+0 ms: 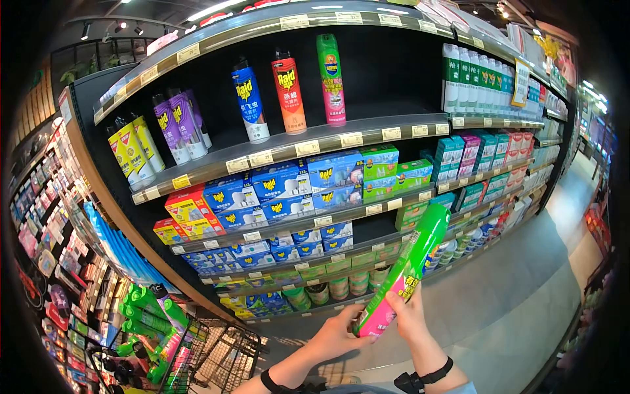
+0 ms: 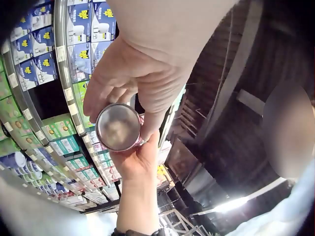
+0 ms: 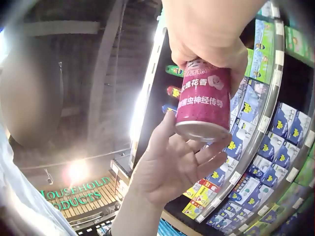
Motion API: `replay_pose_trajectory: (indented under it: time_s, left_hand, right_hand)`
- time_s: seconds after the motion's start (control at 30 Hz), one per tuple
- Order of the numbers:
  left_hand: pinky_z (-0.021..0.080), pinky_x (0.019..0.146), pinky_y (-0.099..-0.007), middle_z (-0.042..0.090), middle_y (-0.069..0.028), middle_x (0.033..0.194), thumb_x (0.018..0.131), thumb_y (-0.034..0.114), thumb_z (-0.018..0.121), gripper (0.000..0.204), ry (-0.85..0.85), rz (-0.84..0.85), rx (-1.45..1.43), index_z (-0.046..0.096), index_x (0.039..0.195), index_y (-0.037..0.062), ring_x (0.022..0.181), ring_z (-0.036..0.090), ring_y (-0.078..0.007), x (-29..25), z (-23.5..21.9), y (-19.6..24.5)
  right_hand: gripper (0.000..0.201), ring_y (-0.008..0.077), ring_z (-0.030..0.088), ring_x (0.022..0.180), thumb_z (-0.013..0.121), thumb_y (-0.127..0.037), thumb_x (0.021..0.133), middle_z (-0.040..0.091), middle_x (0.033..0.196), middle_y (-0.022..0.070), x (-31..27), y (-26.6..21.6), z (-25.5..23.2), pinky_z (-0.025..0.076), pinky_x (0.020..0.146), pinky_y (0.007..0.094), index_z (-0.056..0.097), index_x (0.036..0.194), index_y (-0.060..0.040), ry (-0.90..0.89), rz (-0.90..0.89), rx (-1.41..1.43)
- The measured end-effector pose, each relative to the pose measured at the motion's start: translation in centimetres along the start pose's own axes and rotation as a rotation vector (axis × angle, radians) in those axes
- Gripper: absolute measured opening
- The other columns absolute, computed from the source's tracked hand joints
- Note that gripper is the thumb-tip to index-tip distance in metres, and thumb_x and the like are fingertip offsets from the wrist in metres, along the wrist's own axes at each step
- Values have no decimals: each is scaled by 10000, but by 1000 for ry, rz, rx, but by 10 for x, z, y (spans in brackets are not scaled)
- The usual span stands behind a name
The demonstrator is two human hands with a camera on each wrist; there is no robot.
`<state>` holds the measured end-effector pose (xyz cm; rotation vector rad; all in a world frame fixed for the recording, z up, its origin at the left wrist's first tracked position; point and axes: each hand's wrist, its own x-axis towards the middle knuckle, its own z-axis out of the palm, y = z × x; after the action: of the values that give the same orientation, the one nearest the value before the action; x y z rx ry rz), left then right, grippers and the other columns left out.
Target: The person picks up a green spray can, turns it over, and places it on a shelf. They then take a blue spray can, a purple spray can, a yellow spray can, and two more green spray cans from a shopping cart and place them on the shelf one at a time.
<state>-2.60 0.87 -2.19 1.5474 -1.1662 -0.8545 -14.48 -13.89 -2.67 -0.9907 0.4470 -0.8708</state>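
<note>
A green and pink insecticide spray can (image 1: 413, 259) is held up at a tilt before the shelves, its green cap pointing up and right. My right hand (image 1: 411, 316) grips the lower body, fingers curled round it. My left hand (image 1: 336, 336) holds the bottom end, thumb on one side and fingers on the other. In the left wrist view the can's round metal base (image 2: 118, 128) faces the camera. The right wrist view shows its pink label (image 3: 204, 93) with white print, the left palm (image 3: 165, 172) beneath. A similar green and pink can (image 1: 332, 82) stands on the shelf.
On the same shelf stand a red Raid can (image 1: 289, 95), a blue one (image 1: 250, 102), and purple and yellow cans. Boxes (image 1: 282, 184) fill the shelves below. At lower left is a wire shopping cart (image 1: 216, 351) with several green cans (image 1: 141, 312). The aisle floor (image 1: 518, 282) runs right.
</note>
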Motion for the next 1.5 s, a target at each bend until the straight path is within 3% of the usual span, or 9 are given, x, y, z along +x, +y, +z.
replay_pose_trajectory:
  time_s: [0.1, 0.43, 0.6, 0.87, 1.03, 1.13, 1.27, 1.37, 1.5]
  left_hand:
    - [519, 923, -338, 632, -172, 1213, 784, 317, 840, 835, -49, -158, 142, 404, 1403, -36, 1116, 630, -202, 7, -2, 27]
    - [535, 870, -318, 688, -152, 1126, 773, 386, 834, 759, -41, -238, 132, 498, 1316, -24, 996, 680, -195, 52, -23, 16]
    - [558, 728, -325, 722, -154, 960, 756, 422, 827, 757, 120, 37, 33, 522, 1305, -2, 832, 721, -208, 101, -37, -21]
    - [544, 709, -299, 710, -125, 1031, 771, 244, 833, 782, 201, 391, -153, 439, 1413, 37, 825, 676, -130, 210, -90, 1]
    - [541, 778, -330, 688, -170, 1078, 762, 272, 837, 819, 174, 347, 117, 416, 1421, 27, 914, 698, -221, 254, -143, 54]
    - [519, 919, -414, 599, -232, 1267, 747, 313, 851, 886, 177, 425, 214, 389, 1440, 13, 1133, 625, -357, 273, -170, 91]
    - [398, 1081, -393, 526, -193, 1394, 689, 248, 900, 910, 353, 648, 408, 428, 1430, 11, 1303, 505, -309, 299, -203, 103]
    - [441, 1030, -387, 558, -181, 1350, 714, 163, 865, 772, 526, 807, 526, 491, 1373, 18, 1253, 545, -310, 317, -226, 118]
    - [465, 1000, -408, 536, -167, 1374, 778, 93, 790, 693, 659, 765, 610, 468, 1388, 26, 1265, 533, -297, 338, -247, 138]
  right_hand:
    - [670, 144, 550, 1061, 704, -8, 847, 544, 1172, 49, 2, -4, 1, 478, 921, 322, 321, 1392, -77, -83, -59, -86]
    - [736, 164, 568, 1059, 791, -82, 786, 550, 1192, 93, 45, -2, 25, 488, 910, 339, 323, 1351, -23, -242, -129, -246]
    - [838, 201, 564, 1120, 842, -155, 751, 548, 1243, 122, 102, -17, 32, 480, 946, 369, 299, 1371, -3, -312, -176, -460]
    - [927, 223, 540, 1205, 836, -167, 773, 544, 1286, 176, 189, -88, 77, 429, 1028, 364, 224, 1442, 30, -482, -187, -670]
    - [867, 222, 543, 1206, 817, -130, 791, 539, 1294, 172, 244, -100, 97, 431, 1030, 373, 248, 1428, 18, -458, -270, -656]
    - [779, 228, 518, 1233, 792, -49, 800, 505, 1314, 140, 271, -103, 112, 417, 1047, 373, 289, 1394, -4, -402, -464, -437]
    - [751, 215, 549, 1177, 799, -49, 803, 526, 1282, 124, 318, -111, 115, 436, 1020, 377, 324, 1384, -18, -348, -694, -383]
    - [780, 247, 473, 1299, 760, 19, 804, 461, 1408, 171, 367, -125, 114, 397, 1089, 403, 313, 1440, -44, -368, -866, -444]
    - [773, 231, 489, 1286, 787, -3, 793, 470, 1411, 157, 427, -150, 127, 411, 1072, 401, 343, 1425, -36, -425, -1013, -598]
